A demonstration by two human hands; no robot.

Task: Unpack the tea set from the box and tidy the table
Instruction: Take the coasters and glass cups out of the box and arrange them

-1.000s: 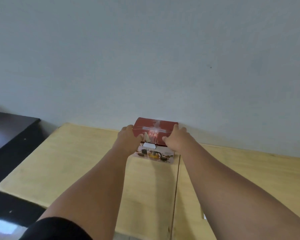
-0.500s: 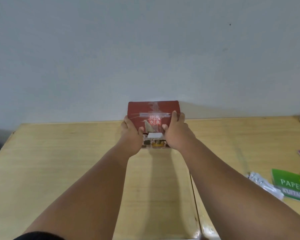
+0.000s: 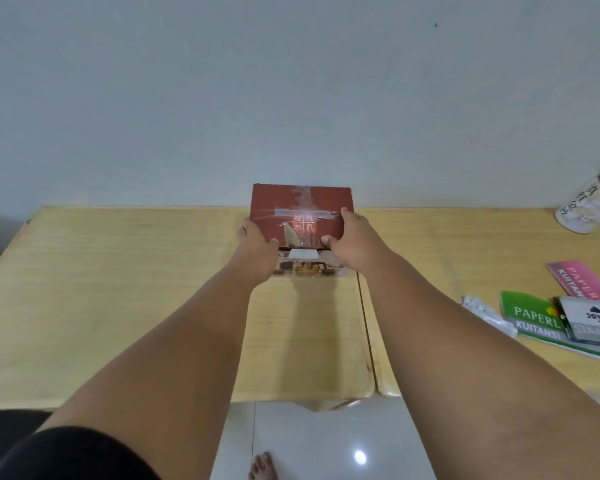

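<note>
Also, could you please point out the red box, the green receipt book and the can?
red box [image 3: 300,211], head view, taped top face.
green receipt book [image 3: 530,313], head view, front cover.
can [image 3: 587,206], head view, printed side.

Dark red box [image 3: 302,209], pale yellow wood table [image 3: 118,289], green booklet [image 3: 530,317]

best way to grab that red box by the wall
Its two side walls, one hand each, reaching from the near side: the red box is wide, taped shut on top, with the wall behind it. The left hand and right hand grip it so.
</note>
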